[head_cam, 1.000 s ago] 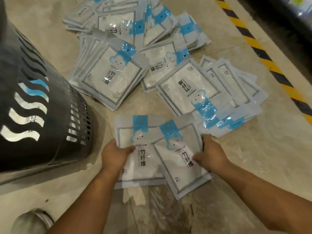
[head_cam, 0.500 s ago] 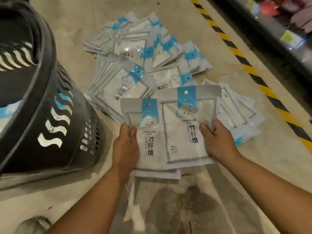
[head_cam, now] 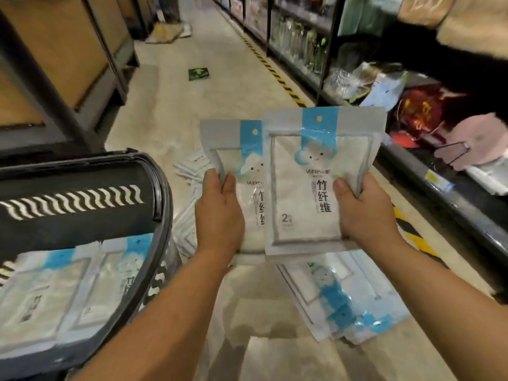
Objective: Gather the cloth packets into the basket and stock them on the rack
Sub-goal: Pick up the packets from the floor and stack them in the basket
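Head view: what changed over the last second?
The held packets were gathered into one bundle, lifted off the floor and raised upright. The left hand and right hand still grip the bundle's side edges. Unchanged: the basket stays at the left with packets inside, and loose packets remain on the floor.

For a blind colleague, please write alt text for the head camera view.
A left hand and a right hand grip a stack of cloth packets over a shop aisle floor. A black basket at the left holds further packets; loose packets lie below.
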